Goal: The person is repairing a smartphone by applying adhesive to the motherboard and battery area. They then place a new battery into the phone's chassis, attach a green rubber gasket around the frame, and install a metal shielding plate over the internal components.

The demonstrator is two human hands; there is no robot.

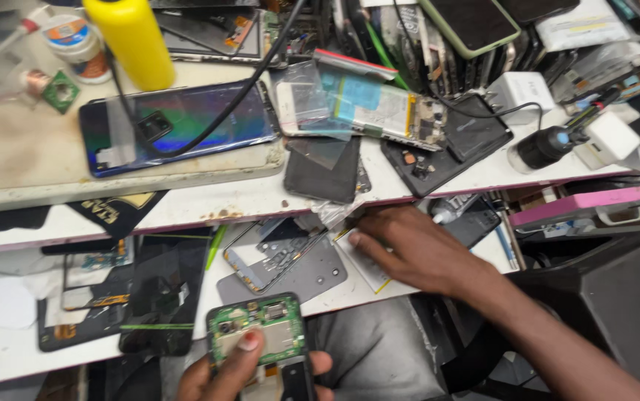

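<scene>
My left hand [242, 371] sits at the bottom edge and holds an opened phone [260, 341] with a green circuit board showing, my thumb lying across the board. My right hand [409, 249] reaches onto the lower white shelf [350, 286] with its fingers spread flat over phone parts. Its fingertips touch a crumpled bit of clear film [335, 212] beside a grey phone frame [279, 263].
The upper shelf carries a blue phone back [179, 126] crossed by a black cable, a yellow bottle [133, 41], an open phone with a battery [368, 111], dark screens, white chargers and a stack of phones. Black screens [153, 293] lie on the lower left shelf.
</scene>
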